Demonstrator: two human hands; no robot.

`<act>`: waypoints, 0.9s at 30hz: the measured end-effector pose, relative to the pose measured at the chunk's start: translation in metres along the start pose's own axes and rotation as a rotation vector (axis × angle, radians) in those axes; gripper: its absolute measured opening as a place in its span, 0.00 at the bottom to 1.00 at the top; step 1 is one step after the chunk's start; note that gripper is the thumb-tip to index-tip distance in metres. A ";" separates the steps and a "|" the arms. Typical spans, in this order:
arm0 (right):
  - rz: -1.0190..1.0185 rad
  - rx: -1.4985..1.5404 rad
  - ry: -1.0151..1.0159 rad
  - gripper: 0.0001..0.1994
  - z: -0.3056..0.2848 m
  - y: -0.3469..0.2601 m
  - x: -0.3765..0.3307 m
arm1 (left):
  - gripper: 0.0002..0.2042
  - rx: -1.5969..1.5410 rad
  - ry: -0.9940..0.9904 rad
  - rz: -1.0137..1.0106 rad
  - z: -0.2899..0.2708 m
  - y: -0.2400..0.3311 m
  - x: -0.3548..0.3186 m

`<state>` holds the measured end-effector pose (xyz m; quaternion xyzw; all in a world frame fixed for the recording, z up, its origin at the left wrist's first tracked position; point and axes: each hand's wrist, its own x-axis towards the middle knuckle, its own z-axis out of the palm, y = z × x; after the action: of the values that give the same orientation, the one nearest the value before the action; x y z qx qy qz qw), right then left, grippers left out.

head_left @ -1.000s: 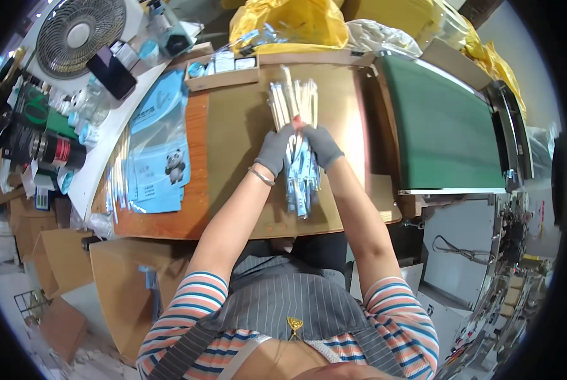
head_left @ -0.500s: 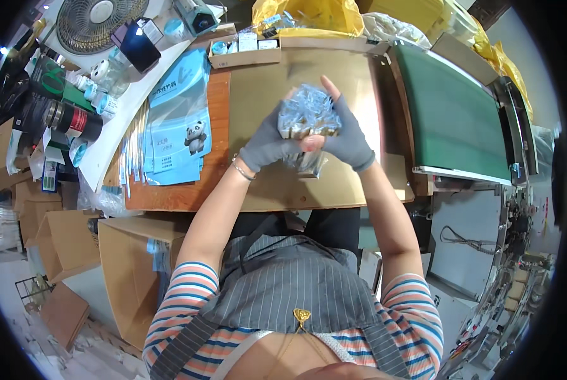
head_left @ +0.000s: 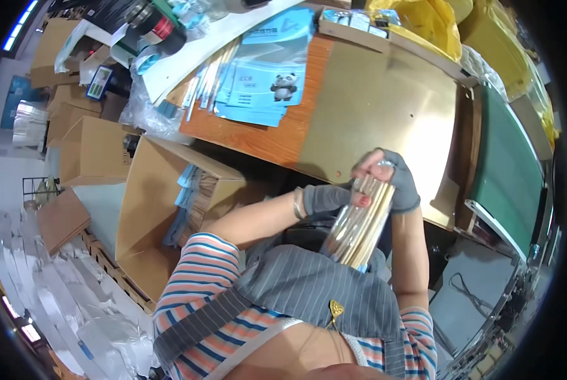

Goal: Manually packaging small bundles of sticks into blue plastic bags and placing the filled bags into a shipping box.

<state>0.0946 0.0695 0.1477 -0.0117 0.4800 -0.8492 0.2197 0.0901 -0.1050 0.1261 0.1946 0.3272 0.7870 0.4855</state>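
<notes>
A bundle of bamboo chopsticks in clear plastic sleeves (head_left: 364,223) slants down from the table's front edge toward my apron. My right hand (head_left: 402,180), in a grey fingerless glove, is closed round its upper end. My left hand (head_left: 331,199), gloved the same way, grips the bundle's left side, its thumb lying over the plastic. The lower ends of the chopsticks hang in front of my apron (head_left: 308,278). On the table to the left lies a stack of flat blue plastic bags with a panda print (head_left: 261,88).
Below the table's left side stands an open cardboard box (head_left: 141,221) holding blue-ended packs (head_left: 188,196). A brass-coloured plate (head_left: 372,107) covers much of the table. On the right is a green-topped surface (head_left: 505,171). A small cardboard tray (head_left: 353,31) and yellow bags (head_left: 422,28) are at the back.
The bundle has come from above the metal plate down toward my lap, and it has turned from end-on to lengthwise. My view has swung left, showing more of the open box.
</notes>
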 end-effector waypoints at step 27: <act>-0.082 0.112 0.146 0.06 0.024 0.009 -0.015 | 0.11 1.814 1.051 0.345 -0.160 0.119 -0.115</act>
<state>0.1175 0.0520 0.1558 0.0430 0.4454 -0.8817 0.1497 -0.0333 -0.2973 0.0975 0.1632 0.9284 0.2919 -0.1617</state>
